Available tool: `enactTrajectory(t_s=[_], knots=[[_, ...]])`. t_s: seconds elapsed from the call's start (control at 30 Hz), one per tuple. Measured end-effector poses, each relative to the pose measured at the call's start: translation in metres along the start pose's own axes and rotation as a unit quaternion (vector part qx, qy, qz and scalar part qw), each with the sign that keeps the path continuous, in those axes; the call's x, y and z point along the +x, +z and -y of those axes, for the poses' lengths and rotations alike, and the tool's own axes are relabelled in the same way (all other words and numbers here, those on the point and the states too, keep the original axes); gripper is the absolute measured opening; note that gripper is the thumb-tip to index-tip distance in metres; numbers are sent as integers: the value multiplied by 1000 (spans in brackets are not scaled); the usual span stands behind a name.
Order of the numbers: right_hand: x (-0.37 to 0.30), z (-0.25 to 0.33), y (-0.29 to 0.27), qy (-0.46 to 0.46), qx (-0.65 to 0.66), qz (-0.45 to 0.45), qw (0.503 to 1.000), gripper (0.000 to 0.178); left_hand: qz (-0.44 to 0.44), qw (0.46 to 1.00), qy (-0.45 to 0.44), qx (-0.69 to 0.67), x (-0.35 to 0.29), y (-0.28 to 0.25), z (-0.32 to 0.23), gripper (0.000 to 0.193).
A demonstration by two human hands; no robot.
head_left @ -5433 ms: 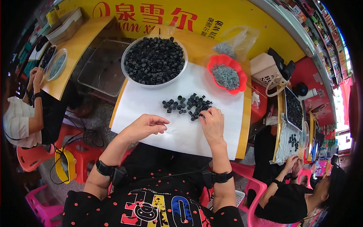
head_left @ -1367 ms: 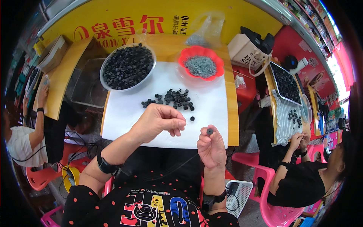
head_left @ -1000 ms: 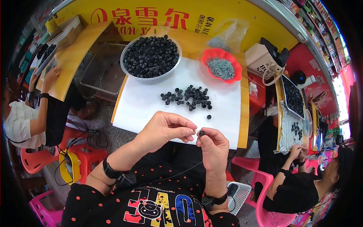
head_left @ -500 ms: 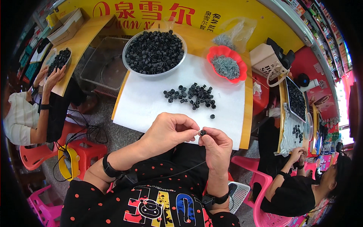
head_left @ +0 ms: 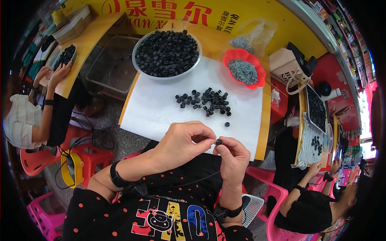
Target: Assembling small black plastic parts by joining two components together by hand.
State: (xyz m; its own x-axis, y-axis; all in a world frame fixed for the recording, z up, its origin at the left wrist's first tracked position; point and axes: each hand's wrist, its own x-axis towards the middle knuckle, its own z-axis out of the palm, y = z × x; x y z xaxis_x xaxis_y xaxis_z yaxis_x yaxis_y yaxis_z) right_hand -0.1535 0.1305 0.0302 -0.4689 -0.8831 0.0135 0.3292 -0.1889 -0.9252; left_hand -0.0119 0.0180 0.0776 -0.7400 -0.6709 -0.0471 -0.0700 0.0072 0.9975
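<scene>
Both my hands meet just past the near edge of the white sheet (head_left: 155, 110) on the table. My right hand (head_left: 232, 154) pinches a small round black plastic part (head_left: 218, 141) between thumb and index finger. My left hand (head_left: 187, 138) is closed in a pinch right against that part; what its fingertips hold, if anything, is too small to make out. A loose pile of similar black parts (head_left: 213, 100) lies on the sheet beyond my hands, with one single piece (head_left: 227, 124) nearer to me.
A clear tub (head_left: 134, 60) heaped with black parts stands at the back left. At the back right is a red scalloped bowl (head_left: 261, 74) of small grey metal pieces, near a plastic bag (head_left: 263, 30). Co-workers sit at tables on the left (head_left: 90, 34) and right (head_left: 301, 156).
My hands stay together around the black part, with only slight finger movement. The view has shifted a little. At right, a co-worker's hands have moved apart.
</scene>
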Motion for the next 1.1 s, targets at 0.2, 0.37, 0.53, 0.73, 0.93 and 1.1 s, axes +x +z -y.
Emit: enactTrajectory(t_s=[0.2, 0.37, 0.53, 0.73, 0.93, 1.1], knots=[[1, -2, -1, -7, -28, -1, 1000, 22, 26, 1000, -9, 2, 2, -6, 1, 10], [0, -4, 1, -7, -33, 7, 999, 21, 25, 999, -28, -5, 1, -7, 2, 10], [0, 1, 4, -35, -119, 1, 992, 21, 36, 998, -32, -26, 2, -8, 9, 10], [0, 0, 9, -51, -154, 0, 987, 20, 33, 999, -21, -22, 0, -5, 9, 9], [3, -5, 8, -51, -171, -12, 984, 20, 34, 988, -41, -143, 6, -7, 22, 15], [5, 1, 12, -52, -185, -24, 981, 21, 51, 984, -88, -146, 9, -14, 21, 17]])
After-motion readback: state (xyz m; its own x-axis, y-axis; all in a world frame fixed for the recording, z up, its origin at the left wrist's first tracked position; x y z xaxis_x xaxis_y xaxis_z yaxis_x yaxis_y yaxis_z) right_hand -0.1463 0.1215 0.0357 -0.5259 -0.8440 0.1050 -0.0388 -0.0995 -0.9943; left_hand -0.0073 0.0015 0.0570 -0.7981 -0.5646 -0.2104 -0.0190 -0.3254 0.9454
